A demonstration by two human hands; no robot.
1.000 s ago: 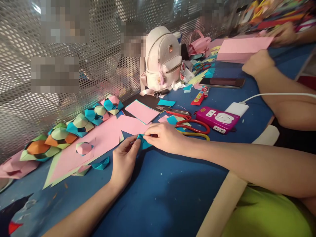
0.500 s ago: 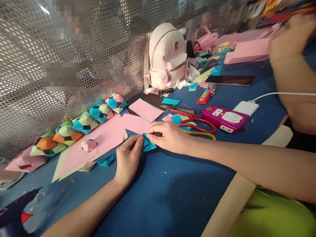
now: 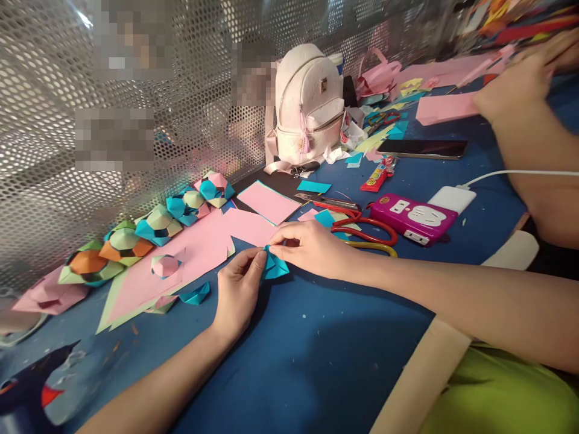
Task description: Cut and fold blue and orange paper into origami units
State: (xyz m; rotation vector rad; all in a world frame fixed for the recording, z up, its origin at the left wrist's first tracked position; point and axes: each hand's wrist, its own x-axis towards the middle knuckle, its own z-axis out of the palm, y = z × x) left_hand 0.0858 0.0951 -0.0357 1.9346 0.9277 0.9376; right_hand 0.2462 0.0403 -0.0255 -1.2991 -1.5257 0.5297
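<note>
Both my hands meet on a small folded teal paper piece (image 3: pixel 274 266) just above the blue table (image 3: pixel 307 355). My left hand (image 3: pixel 238 289) pinches its left side between thumb and fingers. My right hand (image 3: pixel 310 246) pinches its top edge with fingertips pressed together. Large pink paper sheets (image 3: pixel 194 253) lie just beyond the hands. A row of folded paper balls (image 3: pixel 154 226) in teal, green, orange and pink runs along the perforated metal screen at the left. One small pink folded unit (image 3: pixel 165 265) and a teal folded piece (image 3: pixel 195 295) rest on and beside the pink sheet.
Red and yellow scissors (image 3: pixel 362 232), a magenta power strip (image 3: pixel 411 218) and a white charger lie right of my hands. A white backpack (image 3: pixel 310 105) stands at the screen. A phone (image 3: pixel 423 147) lies further back. Another person's arm (image 3: pixel 529 138) works on pink paper at the far right.
My hands stay on the teal piece, turning and folding it slightly. The other person's hand at the right has lifted and moved over the pink paper. The view shifted a little.
</note>
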